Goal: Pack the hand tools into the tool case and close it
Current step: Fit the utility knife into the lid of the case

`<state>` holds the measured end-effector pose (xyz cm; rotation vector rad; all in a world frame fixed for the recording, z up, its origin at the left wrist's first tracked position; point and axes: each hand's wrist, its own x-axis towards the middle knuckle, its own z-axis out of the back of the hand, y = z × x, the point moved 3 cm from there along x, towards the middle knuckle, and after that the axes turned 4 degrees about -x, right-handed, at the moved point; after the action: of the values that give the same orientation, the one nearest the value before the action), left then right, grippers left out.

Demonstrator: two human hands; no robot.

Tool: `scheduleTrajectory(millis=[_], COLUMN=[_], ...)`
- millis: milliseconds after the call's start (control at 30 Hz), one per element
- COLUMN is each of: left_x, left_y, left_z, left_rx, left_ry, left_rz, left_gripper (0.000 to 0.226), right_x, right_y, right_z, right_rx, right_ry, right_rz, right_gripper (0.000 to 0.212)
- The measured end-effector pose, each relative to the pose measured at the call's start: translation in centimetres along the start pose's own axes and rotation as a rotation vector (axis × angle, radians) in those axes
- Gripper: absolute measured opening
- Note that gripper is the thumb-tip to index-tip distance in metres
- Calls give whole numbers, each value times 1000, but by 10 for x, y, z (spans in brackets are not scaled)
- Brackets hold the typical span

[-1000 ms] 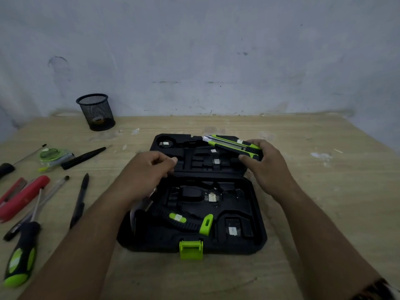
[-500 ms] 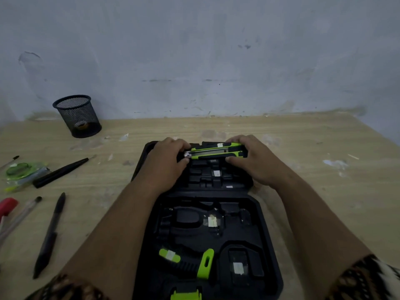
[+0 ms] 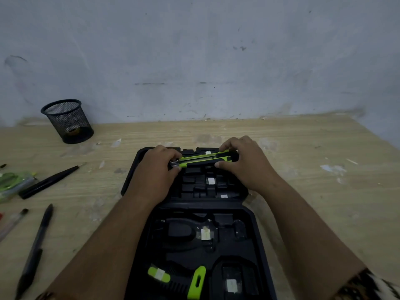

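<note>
Both hands [image 3: 154, 169] [image 3: 242, 163] pinch a slim green-and-black utility knife [image 3: 203, 159] over the moulded black tool case [image 3: 255, 221].

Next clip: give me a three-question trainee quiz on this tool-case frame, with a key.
1. True or false: the tool case is closed.
2. Which hands hold the green and black utility knife? A) left only B) right only C) both
3. Fill in: the black mesh cup stands at the table's far ____ side.

Key:
1. False; it lies open.
2. C; the left hand grips the blade end, the right hand the other end, over the case's far half.
3. Left.
</note>
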<state>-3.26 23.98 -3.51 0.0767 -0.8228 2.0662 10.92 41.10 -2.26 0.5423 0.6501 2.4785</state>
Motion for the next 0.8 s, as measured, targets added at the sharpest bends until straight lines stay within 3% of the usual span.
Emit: scheduleTrajectory(millis=[233, 567, 800], left_x=[0, -1, -2], left_y=[0, -3, -2], left_z=[0, 2, 3], left_rx=[41, 77, 82], left_ry=[-33, -46, -81], left_rz=[-16, -32, -41], left_gripper=[28, 27, 24], right_x=[-3, -10, -17], right_y=[9, 14, 19], right_z=[0, 0, -5], right_rx=[-90, -161, -300], right_ry=[-57, -102, -25], right_rz=[-67, 14, 57], right_gripper=[29, 35, 35])
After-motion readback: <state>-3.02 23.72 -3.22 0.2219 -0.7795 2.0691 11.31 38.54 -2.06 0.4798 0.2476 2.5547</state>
